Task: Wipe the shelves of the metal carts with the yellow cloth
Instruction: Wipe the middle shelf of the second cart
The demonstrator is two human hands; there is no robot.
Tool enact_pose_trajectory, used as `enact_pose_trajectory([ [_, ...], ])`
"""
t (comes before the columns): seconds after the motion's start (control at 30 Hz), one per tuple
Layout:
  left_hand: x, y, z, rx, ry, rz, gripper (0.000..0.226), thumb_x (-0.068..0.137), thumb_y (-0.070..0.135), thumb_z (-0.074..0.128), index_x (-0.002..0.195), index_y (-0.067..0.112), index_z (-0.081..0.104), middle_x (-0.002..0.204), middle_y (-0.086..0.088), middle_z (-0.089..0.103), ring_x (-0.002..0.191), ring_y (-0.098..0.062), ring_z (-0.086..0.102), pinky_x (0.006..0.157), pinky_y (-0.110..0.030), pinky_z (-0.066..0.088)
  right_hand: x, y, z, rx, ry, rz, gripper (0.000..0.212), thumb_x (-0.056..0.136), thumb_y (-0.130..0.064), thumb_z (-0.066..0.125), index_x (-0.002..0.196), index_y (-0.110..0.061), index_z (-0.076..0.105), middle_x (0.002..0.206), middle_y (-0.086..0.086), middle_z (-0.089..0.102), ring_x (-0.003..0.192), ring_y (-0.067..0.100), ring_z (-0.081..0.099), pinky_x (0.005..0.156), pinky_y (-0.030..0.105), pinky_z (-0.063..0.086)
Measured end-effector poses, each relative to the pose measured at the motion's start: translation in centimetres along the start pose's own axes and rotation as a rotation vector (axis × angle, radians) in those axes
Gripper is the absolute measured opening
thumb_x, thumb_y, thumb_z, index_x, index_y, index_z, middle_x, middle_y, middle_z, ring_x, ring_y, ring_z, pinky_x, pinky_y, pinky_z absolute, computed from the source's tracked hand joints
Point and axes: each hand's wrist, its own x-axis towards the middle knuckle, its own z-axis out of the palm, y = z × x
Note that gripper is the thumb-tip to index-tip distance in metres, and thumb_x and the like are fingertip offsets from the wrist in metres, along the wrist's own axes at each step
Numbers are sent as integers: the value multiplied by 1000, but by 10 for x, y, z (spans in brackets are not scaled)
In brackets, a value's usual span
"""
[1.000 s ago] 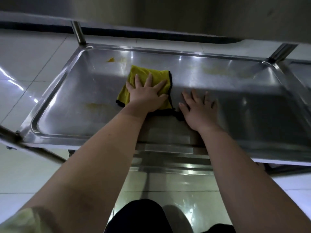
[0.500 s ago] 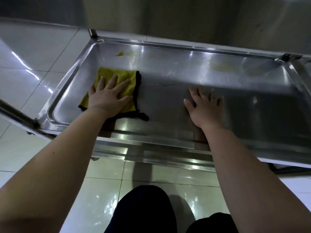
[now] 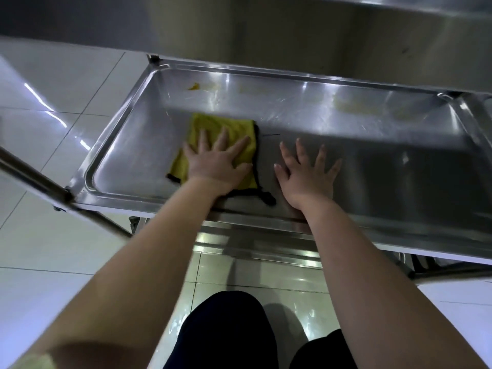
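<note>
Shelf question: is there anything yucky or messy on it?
Yes. An orange-yellow blob sits near the back left corner of the metal shelf, and faint yellowish smears along the back. The yellow cloth hasn't reached them.

Both bare forearms reached up from the lower corners of the frame toward its middle. The left hand point(image 3: 217, 165) lay palm down just left of centre, fingers spread and pointing to the top of the frame. The right hand point(image 3: 306, 173) lay flat just beside it, right of centre, fingers splayed wide. The two hands were close but apart.
</note>
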Motion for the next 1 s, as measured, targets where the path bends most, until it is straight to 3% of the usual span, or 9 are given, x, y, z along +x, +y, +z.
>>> enact_pose_trajectory([
  [0.13, -14, 54, 7, 6, -35, 129, 62, 92, 70, 18, 146, 59, -11, 163, 10, -13, 148, -35, -16, 112, -68, -5, -2, 4, -4, 38, -6, 19, 50, 101, -52, 22, 143, -32, 39, 164, -13, -3, 149, 35, -14, 113, 67, -9],
  [0.2, -16, 44, 7, -18, -34, 129, 64, 90, 74, 19, 145, 60, -10, 163, 12, -13, 149, -31, -17, 113, -66, -5, -3, 6, -4, 49, 1, 14, 51, 101, -52, 23, 146, -34, 35, 164, -14, -3, 149, 34, -14, 114, 65, -10],
  [0.33, -22, -26, 5, -48, -7, 68, 66, 86, 79, 24, 144, 63, -4, 163, 16, -10, 150, -25, -12, 117, -60, -1, -4, 7, 0, 57, 21, 18, 55, 99, -61, 15, 152, -51, 4, 163, -17, -6, 150, 33, -11, 115, 64, -10],
  [0.47, -36, -123, -2, -70, -18, -149, 65, 86, 79, 25, 144, 64, -2, 162, 18, -9, 151, -24, -9, 118, -57, 2, -3, 4, 1, 38, 28, 31, 55, 98, -63, 14, 151, -52, 2, 163, -15, -6, 150, 33, -11, 115, 63, -10],
  [0.57, -45, -148, -3, -34, -56, -219, 65, 85, 80, 18, 144, 63, -5, 162, 15, -12, 150, -28, -11, 117, -61, 1, -4, 1, 2, 25, 34, 30, 55, 98, -62, 12, 151, -51, 1, 163, -14, -7, 149, 35, -12, 114, 64, -11],
  [0.7, -45, -105, -4, -25, -96, -202, 67, 85, 82, 16, 143, 63, -12, 163, 9, -16, 148, -38, -15, 113, -68, -2, -7, -4, 2, 1, 35, 45, 55, 99, -59, 11, 152, -49, -2, 164, -12, -9, 148, 38, -13, 113, 66, -10],
  [0.8, -42, -35, 0, 18, -85, -57, 69, 85, 82, 16, 143, 61, -14, 162, 5, -18, 146, -41, -17, 110, -71, -3, -7, -4, 1, 6, 27, 43, 55, 99, -58, 12, 152, -48, 0, 164, -12, -8, 148, 39, -12, 113, 67, -9],
  [0.9, -46, 31, 6, 12, -72, 86, 68, 86, 78, 19, 145, 60, -10, 163, 4, -16, 146, -42, -18, 108, -72, -6, -5, -2, -2, 27, 7, 33, 54, 100, -54, 17, 153, -42, 13, 164, -13, -6, 149, 38, -11, 113, 67, -8],
  [1.0, -46, 39, 10, -32, -54, 130, 70, 84, 79, 24, 144, 62, -7, 163, 9, -12, 148, -36, -16, 111, -68, -7, -4, 9, -3, 30, -12, -11, 54, 100, -54, 20, 152, -40, 19, 164, -15, -5, 150, 35, -8, 116, 63, -6],
])
